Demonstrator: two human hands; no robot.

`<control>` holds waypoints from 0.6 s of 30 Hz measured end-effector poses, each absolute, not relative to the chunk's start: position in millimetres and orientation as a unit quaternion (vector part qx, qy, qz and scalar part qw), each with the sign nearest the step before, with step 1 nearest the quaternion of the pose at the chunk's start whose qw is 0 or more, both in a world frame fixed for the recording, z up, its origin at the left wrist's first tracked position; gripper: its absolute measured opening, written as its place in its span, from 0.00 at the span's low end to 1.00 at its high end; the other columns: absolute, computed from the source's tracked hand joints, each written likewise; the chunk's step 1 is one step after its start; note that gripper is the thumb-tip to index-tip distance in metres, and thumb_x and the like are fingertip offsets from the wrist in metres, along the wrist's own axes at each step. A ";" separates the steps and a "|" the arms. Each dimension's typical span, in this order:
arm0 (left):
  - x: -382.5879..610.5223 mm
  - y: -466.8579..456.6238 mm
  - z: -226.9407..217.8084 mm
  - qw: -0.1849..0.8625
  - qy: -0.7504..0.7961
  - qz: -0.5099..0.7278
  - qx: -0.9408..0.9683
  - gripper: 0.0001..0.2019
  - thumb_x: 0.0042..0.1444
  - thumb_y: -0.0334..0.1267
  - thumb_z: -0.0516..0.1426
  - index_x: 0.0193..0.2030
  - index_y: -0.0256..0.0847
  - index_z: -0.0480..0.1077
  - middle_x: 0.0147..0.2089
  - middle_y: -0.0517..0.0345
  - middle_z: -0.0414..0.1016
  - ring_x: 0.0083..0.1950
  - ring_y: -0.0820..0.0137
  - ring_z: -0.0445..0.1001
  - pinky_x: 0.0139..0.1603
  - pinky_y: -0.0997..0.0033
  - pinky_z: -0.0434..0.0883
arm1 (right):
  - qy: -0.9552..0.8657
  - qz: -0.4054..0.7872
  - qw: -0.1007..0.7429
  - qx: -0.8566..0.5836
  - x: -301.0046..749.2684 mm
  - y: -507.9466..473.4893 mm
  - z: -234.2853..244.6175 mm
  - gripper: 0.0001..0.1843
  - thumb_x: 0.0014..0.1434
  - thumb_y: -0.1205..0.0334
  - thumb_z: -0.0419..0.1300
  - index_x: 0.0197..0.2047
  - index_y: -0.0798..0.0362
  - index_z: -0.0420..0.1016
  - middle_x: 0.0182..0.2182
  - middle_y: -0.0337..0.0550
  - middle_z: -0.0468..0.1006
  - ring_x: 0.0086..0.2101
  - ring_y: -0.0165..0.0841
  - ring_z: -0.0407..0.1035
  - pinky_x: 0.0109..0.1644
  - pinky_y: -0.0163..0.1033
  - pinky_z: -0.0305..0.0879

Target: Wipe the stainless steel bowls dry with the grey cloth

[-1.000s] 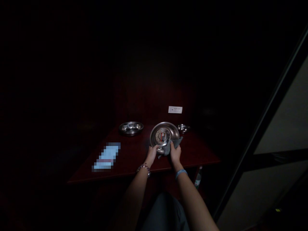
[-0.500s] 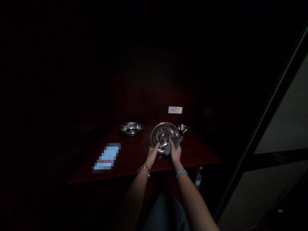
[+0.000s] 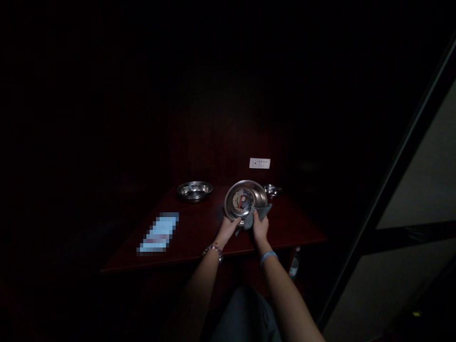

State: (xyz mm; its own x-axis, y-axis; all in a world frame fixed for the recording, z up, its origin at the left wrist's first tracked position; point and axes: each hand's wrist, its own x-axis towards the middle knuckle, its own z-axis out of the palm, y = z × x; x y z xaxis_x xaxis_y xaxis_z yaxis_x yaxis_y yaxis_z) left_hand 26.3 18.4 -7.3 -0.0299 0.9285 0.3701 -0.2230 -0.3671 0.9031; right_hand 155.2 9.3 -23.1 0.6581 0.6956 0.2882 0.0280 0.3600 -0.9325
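Observation:
A shiny steel bowl [image 3: 259, 194] is held tilted above the table's front half, its inside facing me and a label-like patch or reflection at its centre. My left hand [image 3: 225, 232] grips the lower left of its rim, thumb on the near edge. Pressed to the lower right of the bowl is a grey cloth [image 3: 263, 212], bunched in my right hand [image 3: 261, 229], whose thumb lies over it. The fingers behind the bowl are hidden.
On the dark red table [image 3: 192, 232] a wide steel dish [image 3: 194, 191] stands at back left, and small steel bowls [image 3: 272, 191] at back right. A pixelated pale-blue patch [image 3: 159, 233] lies at left. A socket plate [image 3: 260, 163] is on the wall; a bottle [image 3: 294, 266] stands below the table.
My left thumb has slid down from the inside of the bowl to its near rim. The bowl has turned slightly and shifted a little right; the cloth stays against it.

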 end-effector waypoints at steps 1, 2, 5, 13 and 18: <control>26.3 17.5 -5.6 0.450 0.338 0.645 0.518 0.22 0.46 0.24 0.62 0.50 0.36 0.72 0.57 0.45 0.77 0.64 0.59 0.72 0.71 0.58 0.59 | -0.348 0.225 0.749 -0.516 155.1 10.0 -23.7 0.28 0.54 0.43 0.64 0.48 0.58 0.80 0.44 0.56 0.85 0.45 0.45 0.80 0.49 0.42 0.73; 26.3 16.4 -3.8 0.449 0.342 0.654 0.504 0.23 0.46 0.23 0.62 0.51 0.37 0.71 0.58 0.46 0.77 0.63 0.60 0.72 0.71 0.58 0.60 | -0.348 0.227 0.751 -0.513 155.0 10.6 -24.2 0.28 0.54 0.43 0.64 0.48 0.58 0.80 0.44 0.55 0.85 0.45 0.45 0.80 0.49 0.42 0.73; 25.7 13.6 0.8 0.454 0.350 0.670 0.471 0.23 0.47 0.23 0.62 0.51 0.39 0.71 0.57 0.49 0.78 0.60 0.62 0.75 0.68 0.60 0.64 | -0.345 0.233 0.756 -0.505 154.5 11.5 -24.4 0.28 0.53 0.44 0.64 0.48 0.58 0.79 0.43 0.54 0.85 0.45 0.45 0.80 0.50 0.43 0.73; 22.2 16.5 -0.2 0.466 0.356 0.689 0.425 0.16 0.59 0.40 0.61 0.52 0.38 0.74 0.55 0.47 0.80 0.58 0.60 0.78 0.65 0.58 0.69 | -0.358 0.236 0.742 -0.516 150.4 3.3 -16.7 0.24 0.54 0.46 0.63 0.45 0.58 0.80 0.43 0.54 0.85 0.44 0.44 0.80 0.50 0.42 0.73; 24.0 18.2 -1.6 0.486 0.351 0.674 0.431 0.18 0.58 0.44 0.63 0.53 0.38 0.74 0.56 0.46 0.80 0.59 0.60 0.77 0.66 0.58 0.68 | -0.351 0.224 0.743 -0.525 150.7 2.2 -17.0 0.24 0.55 0.46 0.63 0.46 0.58 0.80 0.43 0.55 0.85 0.44 0.46 0.80 0.49 0.43 0.73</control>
State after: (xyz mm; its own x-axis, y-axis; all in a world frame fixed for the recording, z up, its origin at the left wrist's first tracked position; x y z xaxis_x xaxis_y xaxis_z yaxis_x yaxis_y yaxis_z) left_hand 24.0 18.2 -1.6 -0.1563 0.9583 0.2393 -0.3537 -0.2805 0.8923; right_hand 150.7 2.2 -17.0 0.6542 0.7003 0.2856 0.0359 0.3485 -0.9366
